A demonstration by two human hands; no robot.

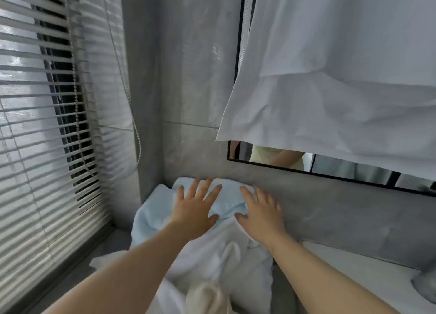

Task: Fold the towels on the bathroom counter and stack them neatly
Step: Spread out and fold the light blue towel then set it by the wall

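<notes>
A heap of towels lies in the counter's far left corner. On top is a pale blue towel (227,199), bunched against the grey wall. Below it spreads a white towel (212,259), and a cream towel (206,297) lies nearest me. My left hand (194,208) lies flat on the blue towel with fingers spread. My right hand (260,213) lies flat beside it, fingers straight, on the blue towel's right edge. Neither hand grips anything.
Window blinds (47,124) with a bead cord (132,115) fill the left side. A white cloth (342,77) hangs over the black-framed mirror (330,169) above the counter. The white countertop (354,271) runs right; a rounded pale object (424,287) sits at its right edge.
</notes>
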